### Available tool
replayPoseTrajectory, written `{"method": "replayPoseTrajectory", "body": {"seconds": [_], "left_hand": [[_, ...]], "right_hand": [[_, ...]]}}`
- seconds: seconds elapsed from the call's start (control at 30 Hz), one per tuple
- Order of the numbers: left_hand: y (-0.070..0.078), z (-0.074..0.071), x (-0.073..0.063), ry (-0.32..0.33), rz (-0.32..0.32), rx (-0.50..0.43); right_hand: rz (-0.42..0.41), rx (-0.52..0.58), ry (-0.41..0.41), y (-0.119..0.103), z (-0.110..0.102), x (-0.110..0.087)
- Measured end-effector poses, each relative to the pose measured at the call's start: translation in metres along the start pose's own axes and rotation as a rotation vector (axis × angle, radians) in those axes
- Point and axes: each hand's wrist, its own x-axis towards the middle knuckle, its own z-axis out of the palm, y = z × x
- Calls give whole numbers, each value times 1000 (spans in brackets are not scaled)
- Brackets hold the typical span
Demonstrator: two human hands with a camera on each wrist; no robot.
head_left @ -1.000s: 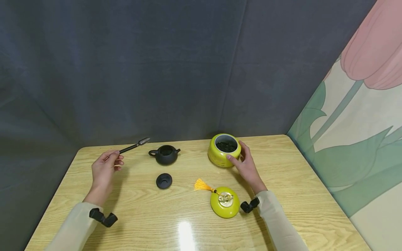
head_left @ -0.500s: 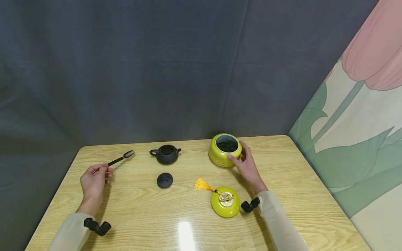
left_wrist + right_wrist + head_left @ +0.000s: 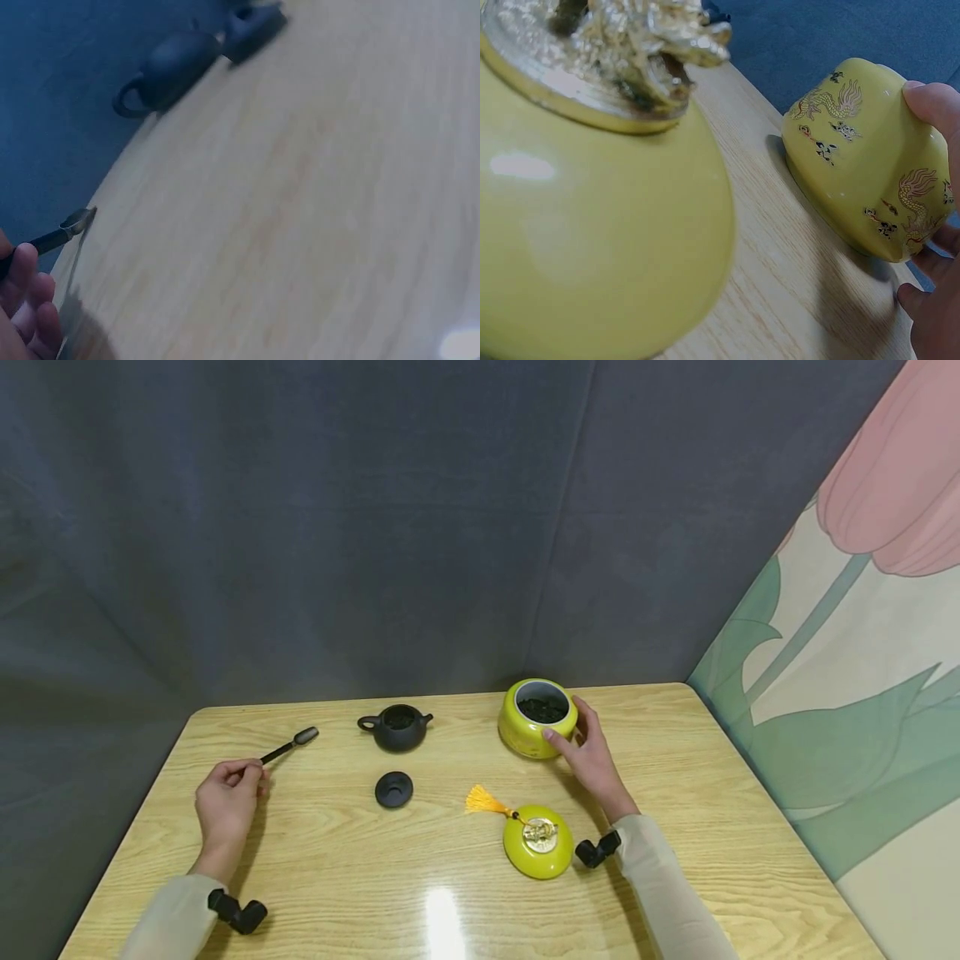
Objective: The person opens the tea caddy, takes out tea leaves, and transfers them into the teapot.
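My left hand point(image 3: 227, 802) pinches the dark handle of a tea scoop point(image 3: 306, 736) at the table's left side. Its metal head points away toward the upper right; in the left wrist view the scoop point(image 3: 73, 223) is low by the tabletop, contact unclear. To its right stands a small black teapot point(image 3: 401, 737), lidless, with dark leaves inside. The teapot lid point(image 3: 393, 790) lies nearer me. My right hand point(image 3: 592, 764) grips the right side of a yellow tea jar point(image 3: 517, 735), thumb in front; dark tea leaves show within. Dragons decorate the jar point(image 3: 855, 165) in the right wrist view.
Nearer me than the jar lies its yellow lid point(image 3: 536, 864), with a gold knob and an orange tassel point(image 3: 483, 801). A grey curtain point(image 3: 375, 527) hangs behind the wooden table point(image 3: 322, 877). A flower-painted wall point(image 3: 847, 727) runs along the right.
My left hand has moved left and toward me with the tea scoop, away from the teapot, then nearly stopped. The right hand has kept its grip on the jar.
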Motion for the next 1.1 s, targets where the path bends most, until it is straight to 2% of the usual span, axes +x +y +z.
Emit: {"method": "replayPoseTrajectory", "body": {"seconds": [0.13,0.23,0.3,0.4,0.57,0.67,1.0,1.1], "left_hand": [[-3,-3,-5,-16,144,311],[-4,-5,-8,-66,243,526],[-4,-7,-10,-110,281,608],[-1,-8,-11,-165,301,693],[5,-8,-12,-232,316,790],[7,-7,-13,-249,337,822],[12,1,-21,-315,327,855],[12,5,-24,-317,346,852]], "right_hand": [[-1,-8,7,2,0,1],[-3,-14,10,4,0,1],[-3,-14,12,5,0,2],[-6,-13,15,7,0,3],[-1,-10,6,6,1,3],[7,-10,1,4,1,2],[16,-7,-4,3,2,2],[13,-3,-3,4,1,1]]}}
